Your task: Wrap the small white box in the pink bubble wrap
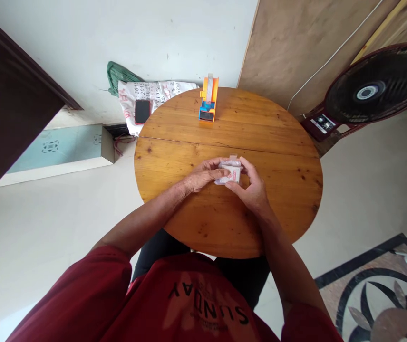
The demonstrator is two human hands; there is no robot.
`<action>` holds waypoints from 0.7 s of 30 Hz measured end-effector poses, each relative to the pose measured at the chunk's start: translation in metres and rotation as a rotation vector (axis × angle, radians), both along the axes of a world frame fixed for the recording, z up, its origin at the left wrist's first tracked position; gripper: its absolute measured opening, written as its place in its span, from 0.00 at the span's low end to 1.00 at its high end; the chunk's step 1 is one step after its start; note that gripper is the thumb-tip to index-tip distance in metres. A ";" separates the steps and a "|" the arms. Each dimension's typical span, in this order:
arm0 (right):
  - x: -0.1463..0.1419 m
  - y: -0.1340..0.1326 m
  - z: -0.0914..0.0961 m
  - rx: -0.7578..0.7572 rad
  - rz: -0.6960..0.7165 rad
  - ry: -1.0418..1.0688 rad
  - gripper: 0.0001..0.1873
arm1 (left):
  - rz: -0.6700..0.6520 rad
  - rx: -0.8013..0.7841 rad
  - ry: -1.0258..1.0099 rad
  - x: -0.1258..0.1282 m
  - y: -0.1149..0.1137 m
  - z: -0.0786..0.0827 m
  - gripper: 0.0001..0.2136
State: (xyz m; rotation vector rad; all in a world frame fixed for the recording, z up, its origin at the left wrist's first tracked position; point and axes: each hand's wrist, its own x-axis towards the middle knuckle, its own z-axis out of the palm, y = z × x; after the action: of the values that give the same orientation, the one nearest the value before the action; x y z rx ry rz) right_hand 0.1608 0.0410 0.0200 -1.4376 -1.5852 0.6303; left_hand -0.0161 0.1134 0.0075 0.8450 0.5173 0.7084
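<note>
Between my two hands is a small white box point(235, 175) with red print, in clear bubble wrap point(221, 181). My left hand point(206, 175) grips its left side, the thumb lying across the top. On the right, my right hand point(251, 185) curls round the box with its thumb at the near edge and a finger at the far edge. A short strip of clear tape point(233, 157) sticks up at the far side of the wrap. Both hands are closed on the package over the round wooden table point(189, 223). The underside of the package is hidden.
An orange and blue tape dispenser point(208, 102) stands near the table's far edge. Beyond the left edge, a dark phone point(142, 111) lies on a printed white sack point(128, 92) beside a green bag point(120, 76). A large fan point(367, 92) stands at the right.
</note>
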 end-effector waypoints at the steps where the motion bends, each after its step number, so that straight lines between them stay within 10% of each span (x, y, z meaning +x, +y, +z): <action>1: 0.001 0.000 -0.001 0.006 -0.006 0.024 0.41 | 0.019 -0.009 -0.005 0.000 0.000 -0.001 0.26; 21: 0.003 -0.001 0.011 0.083 0.009 -0.096 0.26 | 0.025 -0.058 0.000 0.001 -0.001 0.003 0.25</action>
State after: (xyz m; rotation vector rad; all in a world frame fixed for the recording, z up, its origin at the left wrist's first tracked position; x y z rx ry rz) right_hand 0.1643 0.0396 0.0314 -1.4178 -1.6738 0.5016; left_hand -0.0149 0.1120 0.0104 0.7853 0.5473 0.7129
